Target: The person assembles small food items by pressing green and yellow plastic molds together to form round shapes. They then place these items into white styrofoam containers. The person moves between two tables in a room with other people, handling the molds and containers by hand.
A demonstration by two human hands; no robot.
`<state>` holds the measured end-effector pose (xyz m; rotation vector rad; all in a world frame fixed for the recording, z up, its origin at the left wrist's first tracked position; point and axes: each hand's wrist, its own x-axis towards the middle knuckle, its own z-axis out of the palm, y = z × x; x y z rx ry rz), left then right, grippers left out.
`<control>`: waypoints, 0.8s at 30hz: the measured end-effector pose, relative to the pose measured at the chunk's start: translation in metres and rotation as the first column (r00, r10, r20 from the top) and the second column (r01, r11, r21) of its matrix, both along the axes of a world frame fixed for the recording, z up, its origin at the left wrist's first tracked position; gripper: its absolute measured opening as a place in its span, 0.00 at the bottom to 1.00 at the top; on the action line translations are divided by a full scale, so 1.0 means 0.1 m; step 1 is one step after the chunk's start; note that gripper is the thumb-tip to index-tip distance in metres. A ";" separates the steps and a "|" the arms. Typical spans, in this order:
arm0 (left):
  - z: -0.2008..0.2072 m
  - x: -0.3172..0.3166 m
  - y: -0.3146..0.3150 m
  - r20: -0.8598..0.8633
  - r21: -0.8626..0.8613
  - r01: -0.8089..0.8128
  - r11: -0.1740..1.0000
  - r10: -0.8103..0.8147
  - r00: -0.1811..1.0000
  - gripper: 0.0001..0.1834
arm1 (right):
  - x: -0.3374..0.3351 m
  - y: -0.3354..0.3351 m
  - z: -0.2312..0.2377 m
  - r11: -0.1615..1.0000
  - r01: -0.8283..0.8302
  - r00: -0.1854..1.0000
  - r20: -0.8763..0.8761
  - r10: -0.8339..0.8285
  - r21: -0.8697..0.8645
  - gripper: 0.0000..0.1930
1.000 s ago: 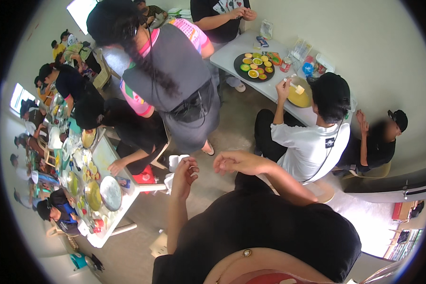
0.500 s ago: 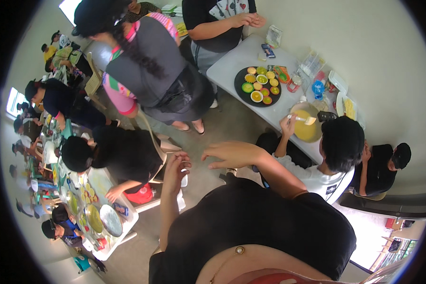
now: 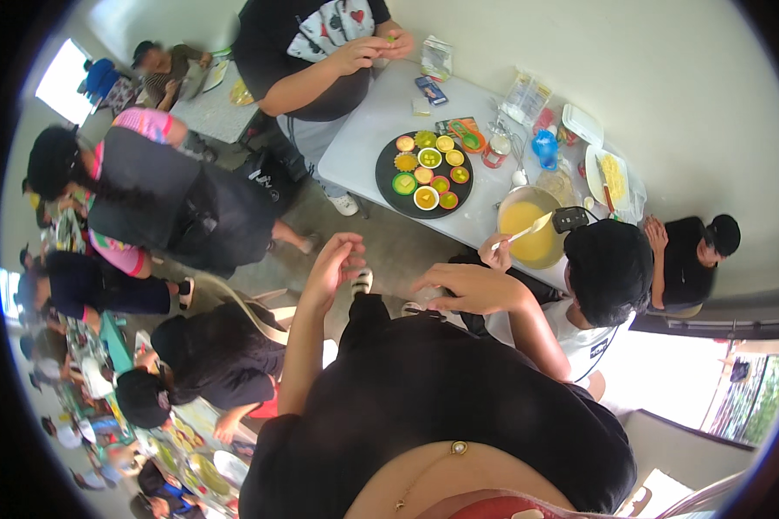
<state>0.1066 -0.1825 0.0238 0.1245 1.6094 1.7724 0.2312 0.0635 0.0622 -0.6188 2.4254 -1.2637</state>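
My left hand (image 3: 334, 270) is raised in front of my body, palm inward, with loosely curled fingers and nothing in them. To its right, my right hand (image 3: 472, 288) hangs palm down in the air, fingers apart and also holding nothing. Neither hand touches the white table (image 3: 355, 154) ahead. On that table a round black tray (image 3: 391, 183) carries several small coloured cups of yellow and green food. Nearer on the right, a seated person (image 3: 610, 268) holds a pale spatula (image 3: 530, 228) over a bowl of yellow mixture (image 3: 528, 210).
A plate of shredded yellow food (image 3: 599, 186), a blue cup (image 3: 544, 147) and a whisk (image 3: 518, 160) crowd the table's right end. One person (image 3: 316, 69) stands at its far left; another in a grey apron (image 3: 173, 190) stands left. Behind a chair (image 3: 251, 316), people work at a long table.
My view has turned, and the table now appears further left. My two hands stay raised, the right one a little further right. The person in the grey apron appears further left.
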 end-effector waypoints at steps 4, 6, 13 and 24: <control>0.05 -0.60 0.36 -0.046 0.009 0.199 0.980 -0.198 0.979 0.13 | -0.06 0.04 -0.01 0.965 0.262 0.965 0.004 -0.262 0.031 0.20; 0.08 -0.91 0.57 -0.100 -0.015 0.298 0.954 -0.298 0.949 0.14 | -0.16 0.03 0.00 0.946 0.325 0.946 0.002 -0.325 0.020 0.19; 0.21 -1.93 0.88 -0.221 -0.054 0.600 0.798 -0.595 0.772 0.15 | -0.94 -0.20 0.17 0.825 0.561 0.826 0.024 -0.564 0.065 0.18; 0.11 -2.91 0.76 -0.253 -0.152 0.729 0.667 -0.740 0.624 0.14 | -1.87 -0.52 0.25 0.761 0.634 0.771 -0.032 -0.636 0.135 0.19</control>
